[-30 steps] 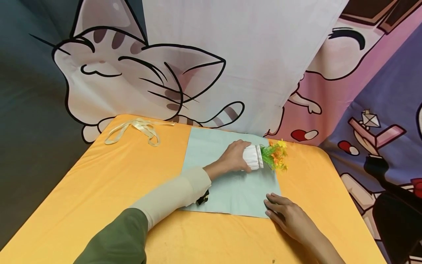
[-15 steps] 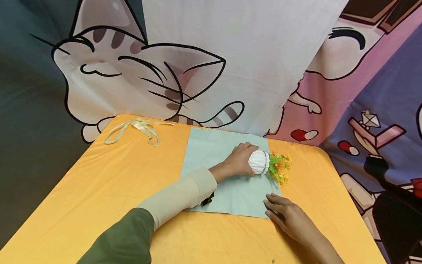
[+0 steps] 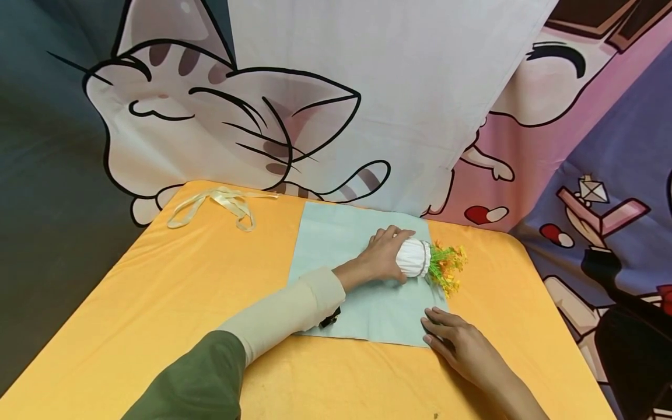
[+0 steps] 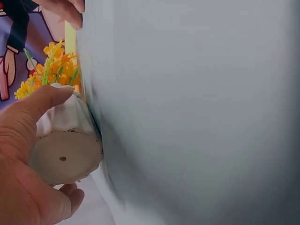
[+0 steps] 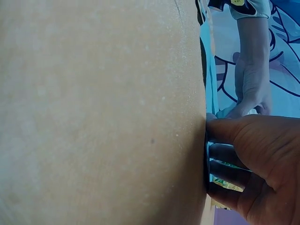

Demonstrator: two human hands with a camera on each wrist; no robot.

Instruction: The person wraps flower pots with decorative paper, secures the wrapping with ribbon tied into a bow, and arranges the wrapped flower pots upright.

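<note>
My left hand [image 3: 385,255] grips a small white flowerpot [image 3: 413,258] near its base, thumb on one side and fingers on the other. The pot lies on its side on a pale blue sheet [image 3: 331,245], and its orange and yellow flowers [image 3: 446,265] point right, past the sheet's edge. The left wrist view shows the pot's round bottom [image 4: 65,157] with a small hole in it. At the sheet's near right corner, my right hand [image 3: 462,344] rests with fairly straight fingers [image 5: 222,131] touching the sheet.
A loosely looped cream ribbon [image 3: 226,203] lies at the back left of the table, which has a yellow-orange cloth [image 3: 252,262]. Printed curtains [image 3: 409,99] with cartoon figures hang behind and to the right. A dark shape [image 3: 627,350] stands at the right.
The left hand has moved the flowerpot a little to the right and nearer, then held almost still over the last half second. My right hand stays at the sheet's corner.
</note>
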